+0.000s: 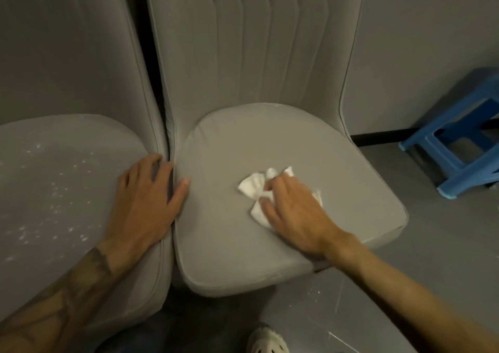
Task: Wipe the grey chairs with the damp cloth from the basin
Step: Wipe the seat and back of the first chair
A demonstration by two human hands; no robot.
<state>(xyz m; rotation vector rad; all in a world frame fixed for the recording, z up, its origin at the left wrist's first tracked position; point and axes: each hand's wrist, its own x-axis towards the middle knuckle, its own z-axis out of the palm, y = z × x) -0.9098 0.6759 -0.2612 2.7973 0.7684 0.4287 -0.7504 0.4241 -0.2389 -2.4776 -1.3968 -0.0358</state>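
The left hand (145, 198) rests palm down, fingers spread and thumb splayed, its tattooed forearm (67, 293) extended from lower left. The right hand (294, 212) lies palm down, fingers slightly bent, apparently pressing rather than gripping.

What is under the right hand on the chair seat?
A crumpled white cloth lies under the right hand, on the grey seat. Its ends stick out past the fingers. The hand covers its middle, so that part cannot be seen.
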